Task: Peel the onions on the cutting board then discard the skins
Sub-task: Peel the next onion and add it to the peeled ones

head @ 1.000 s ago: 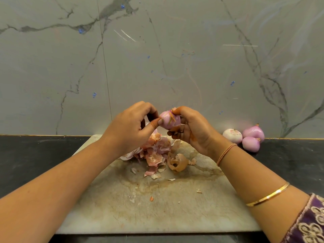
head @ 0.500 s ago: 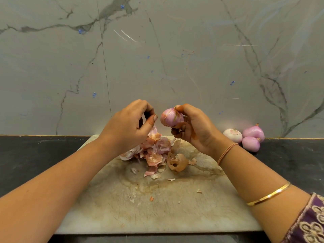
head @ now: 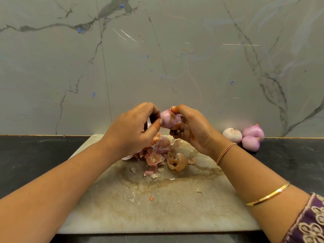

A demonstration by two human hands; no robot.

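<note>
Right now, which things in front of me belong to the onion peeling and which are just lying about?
Part of the job:
the onion, held in the right hand, the left hand with its thumb on it
the pile of skins
the cutting board
three onions right of the board

Just there:
the black counter
the marble wall
the gold bangle

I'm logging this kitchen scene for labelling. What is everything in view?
held onion: 1, pink, between both hands
onions: 3, pink, one paler, counter at right
skins: pile and scraps, orange-pink, on board
board: 1, stained beige, on counter
counter: 1, black, against wall
wall: 1, grey marble, behind
bangle: 1, gold, right forearm
sleeve: 1, purple, right arm
left hand: 1, thumb on held onion
right hand: 1, grips held onion
</note>
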